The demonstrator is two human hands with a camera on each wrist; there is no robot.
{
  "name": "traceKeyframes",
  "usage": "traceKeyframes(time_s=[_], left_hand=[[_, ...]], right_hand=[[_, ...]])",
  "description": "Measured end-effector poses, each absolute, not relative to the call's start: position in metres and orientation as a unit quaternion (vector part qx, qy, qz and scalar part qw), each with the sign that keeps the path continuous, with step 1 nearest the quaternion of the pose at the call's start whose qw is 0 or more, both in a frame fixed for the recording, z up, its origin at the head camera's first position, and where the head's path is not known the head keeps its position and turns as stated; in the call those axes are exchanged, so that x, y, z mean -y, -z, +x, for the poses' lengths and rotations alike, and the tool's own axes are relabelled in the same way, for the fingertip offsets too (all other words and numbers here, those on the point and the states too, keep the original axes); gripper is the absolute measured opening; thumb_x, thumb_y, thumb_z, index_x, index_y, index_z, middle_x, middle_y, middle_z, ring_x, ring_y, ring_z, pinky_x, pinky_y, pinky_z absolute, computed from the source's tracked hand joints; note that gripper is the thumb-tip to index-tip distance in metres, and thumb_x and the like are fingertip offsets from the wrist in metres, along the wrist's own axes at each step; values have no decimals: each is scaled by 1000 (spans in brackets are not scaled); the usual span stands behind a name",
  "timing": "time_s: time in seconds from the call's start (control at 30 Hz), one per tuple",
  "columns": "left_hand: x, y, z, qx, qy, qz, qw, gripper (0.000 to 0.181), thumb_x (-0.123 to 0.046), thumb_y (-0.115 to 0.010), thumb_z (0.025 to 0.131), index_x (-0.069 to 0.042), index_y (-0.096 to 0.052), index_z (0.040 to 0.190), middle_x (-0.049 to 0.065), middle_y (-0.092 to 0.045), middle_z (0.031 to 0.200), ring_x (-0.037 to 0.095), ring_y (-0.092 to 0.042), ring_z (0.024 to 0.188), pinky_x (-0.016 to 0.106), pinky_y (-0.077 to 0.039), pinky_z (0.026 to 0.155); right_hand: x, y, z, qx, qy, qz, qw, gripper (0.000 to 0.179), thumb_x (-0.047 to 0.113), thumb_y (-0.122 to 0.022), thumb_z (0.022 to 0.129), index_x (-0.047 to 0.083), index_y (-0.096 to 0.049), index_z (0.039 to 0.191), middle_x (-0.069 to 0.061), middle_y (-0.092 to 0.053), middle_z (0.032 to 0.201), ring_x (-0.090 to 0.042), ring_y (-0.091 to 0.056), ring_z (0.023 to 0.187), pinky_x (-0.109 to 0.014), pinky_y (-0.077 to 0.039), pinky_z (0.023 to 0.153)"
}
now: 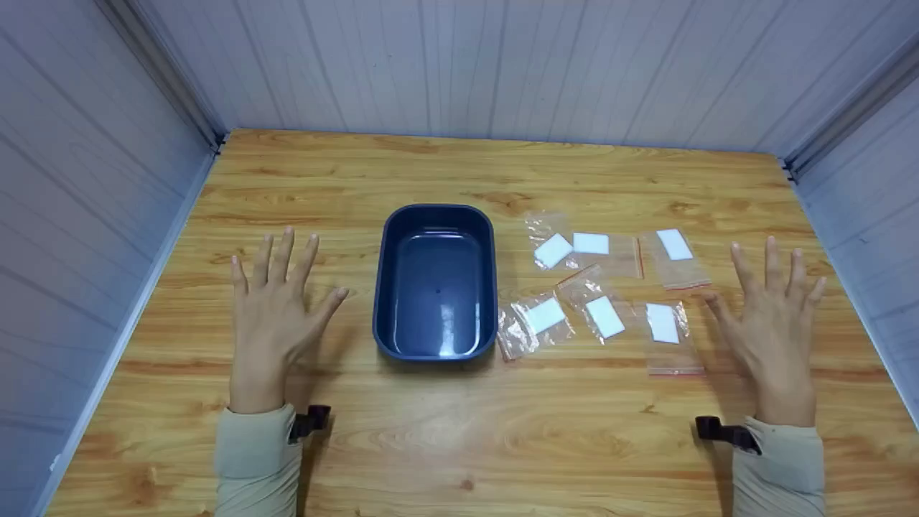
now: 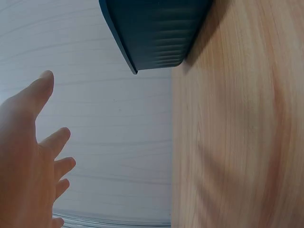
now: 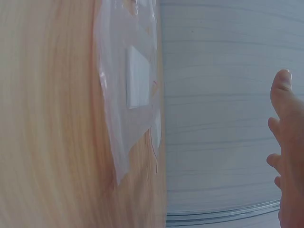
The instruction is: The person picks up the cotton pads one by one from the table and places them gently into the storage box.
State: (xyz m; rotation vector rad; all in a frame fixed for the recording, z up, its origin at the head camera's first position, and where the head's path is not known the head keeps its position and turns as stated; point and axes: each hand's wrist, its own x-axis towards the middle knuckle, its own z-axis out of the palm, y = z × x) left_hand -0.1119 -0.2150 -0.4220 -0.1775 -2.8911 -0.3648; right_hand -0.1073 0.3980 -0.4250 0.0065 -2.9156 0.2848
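My left hand is spread wide with nothing in it, left of a dark blue rectangular tray. In the left wrist view its fingers point past the tray's ribbed side. Also spread and holding nothing, my right hand is at the right, beside several clear zip bags with red seals. Each bag has a white rectangular piece in it. Nearest to that hand are a lower bag and an upper bag. The right wrist view shows one bag with its white piece close up.
The wooden table meets pale panelled walls at the back, left and right. More bags lie between the tray and the right hand, among them one bag by the tray's right side. Some bags overlap. A dark strap mount sits on each wrist.
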Motion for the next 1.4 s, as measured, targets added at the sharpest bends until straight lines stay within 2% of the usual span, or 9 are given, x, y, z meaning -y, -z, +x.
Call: traceKeyframes(time_s=[0.27, 0.37, 0.53, 0.73, 0.87, 1.1, 1.27, 1.4], left_hand=[[217, 424, -115, 978, 162, -84, 102, 77, -63, -44, 97, -21, -24, 159, 10, -15, 165, 32, -6, 151, 59, 4, 117], [217, 424, -116, 974, 186, -94, 87, 76, -60, -44, 98, -20, -23, 159, 12, -17, 164, 33, -7, 150, 60, 3, 117], [215, 426, -117, 960, 246, -119, 56, 68, -50, -46, 102, -17, -24, 158, 15, -21, 162, 38, -12, 149, 61, -6, 117], [211, 429, -118, 933, 336, -129, 16, 56, -37, -45, 106, -22, -28, 157, 10, -24, 162, 38, -18, 147, 64, -15, 115], [208, 430, -117, 915, 384, -128, -3, 54, -33, -50, 105, -22, -33, 155, 9, -29, 160, 36, -23, 146, 63, -19, 114], [203, 432, -118, 890, 437, -116, -60, 59, -40, -56, 101, -27, -36, 154, 8, -28, 160, 33, -18, 148, 63, -17, 115], [201, 433, -118, 871, 467, -124, -91, 63, -42, -61, 98, -23, -38, 153, 6, -32, 158, 30, -24, 146, 59, -19, 116], [200, 435, -118, 862, 476, -127, -117, 68, -42, -65, 95, -23, -37, 154, 6, -32, 158, 31, -25, 146, 60, -19, 116]], right_hand=[[-396, 425, -107, 989, -102, 4, 103, 75, 64, -36, 99, 26, -15, 160, -6, 10, 165, -35, 18, 148, -60, 21, 110], [-395, 424, -107, 990, -102, 5, 101, 75, 65, -35, 99, 26, -14, 160, -7, 10, 165, -35, 19, 148, -59, 21, 110], [-394, 425, -108, 989, -110, 4, 98, 76, 65, -35, 99, 26, -14, 160, -7, 11, 165, -35, 19, 147, -58, 22, 111], [-394, 425, -107, 988, -120, 4, 97, 76, 65, -36, 99, 27, -14, 160, -8, 9, 165, -36, 17, 148, -56, 21, 111], [-393, 425, -108, 987, -125, 9, 100, 75, 64, -37, 99, 27, -14, 160, -9, 7, 166, -37, 16, 148, -56, 20, 112], [-393, 426, -108, 985, -136, 13, 107, 74, 63, -37, 99, 26, -16, 160, -10, 5, 166, -37, 15, 148, -59, 18, 113], [-394, 427, -108, 985, -135, 18, 110, 73, 62, -36, 100, 26, -14, 160, -11, 4, 166, -38, 14, 148, -58, 17, 114], [-394, 427, -109, 985, -133, 19, 109, 73, 61, -37, 101, 25, -15, 160, -12, 3, 166, -39, 13, 148, -56, 17, 114]])
